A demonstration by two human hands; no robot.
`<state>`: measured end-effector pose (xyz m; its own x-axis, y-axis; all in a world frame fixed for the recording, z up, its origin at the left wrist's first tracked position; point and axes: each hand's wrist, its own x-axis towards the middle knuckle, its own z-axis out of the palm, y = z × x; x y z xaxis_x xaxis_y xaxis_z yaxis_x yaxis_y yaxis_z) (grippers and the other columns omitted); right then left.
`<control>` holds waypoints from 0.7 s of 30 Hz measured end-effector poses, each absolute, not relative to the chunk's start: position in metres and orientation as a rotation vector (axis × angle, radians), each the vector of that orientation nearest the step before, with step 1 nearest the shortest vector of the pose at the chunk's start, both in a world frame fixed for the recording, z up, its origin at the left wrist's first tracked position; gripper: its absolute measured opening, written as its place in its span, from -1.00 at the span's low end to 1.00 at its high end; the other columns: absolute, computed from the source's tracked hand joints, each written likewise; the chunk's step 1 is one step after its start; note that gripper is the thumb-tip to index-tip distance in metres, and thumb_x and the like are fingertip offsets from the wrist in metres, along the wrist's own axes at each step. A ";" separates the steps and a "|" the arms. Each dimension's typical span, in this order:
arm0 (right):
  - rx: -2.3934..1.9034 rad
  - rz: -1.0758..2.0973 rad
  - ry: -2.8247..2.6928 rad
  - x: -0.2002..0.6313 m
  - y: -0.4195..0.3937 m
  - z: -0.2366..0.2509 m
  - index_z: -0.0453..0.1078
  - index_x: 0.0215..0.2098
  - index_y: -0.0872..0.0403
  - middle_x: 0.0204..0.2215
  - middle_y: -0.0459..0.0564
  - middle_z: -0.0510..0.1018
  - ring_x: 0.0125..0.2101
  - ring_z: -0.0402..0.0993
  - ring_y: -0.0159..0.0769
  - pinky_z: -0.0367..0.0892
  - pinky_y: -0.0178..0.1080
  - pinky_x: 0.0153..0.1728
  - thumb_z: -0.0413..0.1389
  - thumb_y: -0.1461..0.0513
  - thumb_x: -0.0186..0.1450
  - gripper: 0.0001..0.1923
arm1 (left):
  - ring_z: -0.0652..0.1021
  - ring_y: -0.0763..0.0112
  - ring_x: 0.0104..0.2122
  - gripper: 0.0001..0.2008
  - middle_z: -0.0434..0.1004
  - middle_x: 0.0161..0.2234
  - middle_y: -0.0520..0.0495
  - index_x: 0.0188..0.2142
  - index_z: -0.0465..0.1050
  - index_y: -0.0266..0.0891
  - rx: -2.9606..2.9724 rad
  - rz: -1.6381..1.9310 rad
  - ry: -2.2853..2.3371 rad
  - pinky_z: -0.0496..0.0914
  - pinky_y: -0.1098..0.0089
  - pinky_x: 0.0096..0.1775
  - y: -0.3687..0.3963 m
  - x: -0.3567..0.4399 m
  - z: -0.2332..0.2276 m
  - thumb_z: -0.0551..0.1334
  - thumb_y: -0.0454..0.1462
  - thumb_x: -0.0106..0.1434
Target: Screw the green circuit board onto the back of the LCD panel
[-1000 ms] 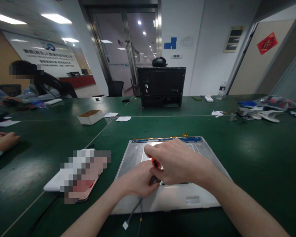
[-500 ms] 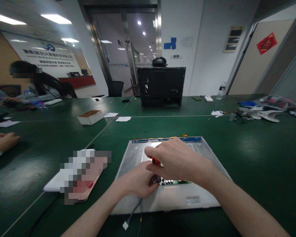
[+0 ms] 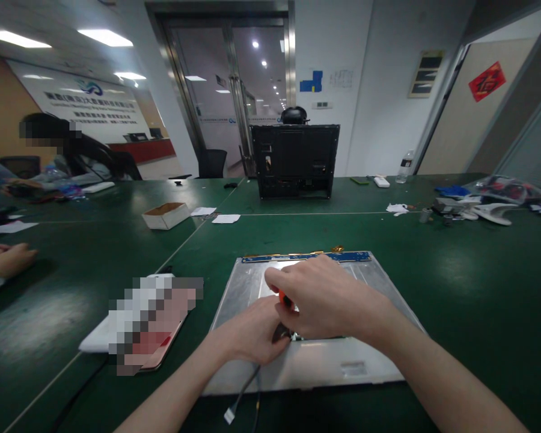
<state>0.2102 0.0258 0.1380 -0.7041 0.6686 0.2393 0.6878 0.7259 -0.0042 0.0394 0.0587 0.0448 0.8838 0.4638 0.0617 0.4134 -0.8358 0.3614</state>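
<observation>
Two hands meet over a flat metal panel (image 3: 369, 282) that lies on the green table (image 3: 478, 288) straight in front of the person. The right hand (image 3: 324, 297) is clenched around a screwdriver (image 3: 285, 299), of which only a bit of orange handle shows between the fingers, held upright over the panel's near half. The left hand (image 3: 252, 334) is curled just beside it, its fingertips pinched at the tool's lower end, touching the panel. A thin cable (image 3: 241, 394) with a white plug trails off the panel's near edge. To the left lies a white tablet (image 3: 99, 334). Farther back stand a small cardboard box (image 3: 165, 214) and a black case (image 3: 295, 159). Another person's hand (image 3: 6, 260) rests at the far left.
</observation>
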 end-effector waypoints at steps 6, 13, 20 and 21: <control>-1.141 -0.118 -2.712 0.209 0.028 0.136 0.35 -0.24 0.04 -0.43 -0.03 0.58 -0.46 0.44 -0.29 -0.10 -0.27 -0.55 0.06 0.06 0.29 -0.78 | 0.35 0.35 -0.50 -0.91 0.31 -0.57 0.01 -0.56 0.20 -0.21 2.754 0.169 0.752 0.21 0.38 -0.44 0.059 0.039 0.044 0.09 -0.32 0.04; -1.105 -0.067 -2.718 0.210 0.027 0.138 0.29 -0.22 0.07 -0.40 -0.05 0.57 -0.49 0.41 -0.35 -0.12 -0.27 -0.58 0.07 0.21 0.23 -0.84 | 0.33 0.41 -0.54 -0.92 0.33 -0.58 0.03 -0.55 0.21 -0.23 2.730 0.197 0.658 0.22 0.41 -0.45 0.060 0.040 0.043 0.10 -0.35 0.04; -1.151 -0.127 -2.697 0.209 0.029 0.137 0.33 -0.27 0.03 -0.45 -0.06 0.57 -0.47 0.44 -0.28 -0.16 -0.26 -0.58 0.04 0.04 0.30 -0.77 | 0.39 0.34 -0.48 -0.93 0.41 -0.50 -0.01 -0.47 0.33 -0.24 2.732 0.135 0.772 0.22 0.38 -0.41 0.057 0.038 0.042 0.09 -0.34 0.08; -1.156 -0.132 -2.697 0.209 0.029 0.137 0.33 -0.27 0.04 -0.45 -0.06 0.57 -0.48 0.45 -0.28 -0.16 -0.26 -0.58 0.04 0.06 0.31 -0.79 | 0.38 0.35 -0.49 -0.94 0.40 -0.50 -0.01 -0.46 0.32 -0.24 2.728 0.139 0.758 0.22 0.39 -0.42 0.057 0.039 0.042 0.09 -0.34 0.08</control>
<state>0.2090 0.0294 0.1368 -0.6727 0.7059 0.2218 0.7242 0.6896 0.0019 0.0385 0.0569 0.0421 0.8556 0.5176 0.0117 0.4879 -0.8137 0.3160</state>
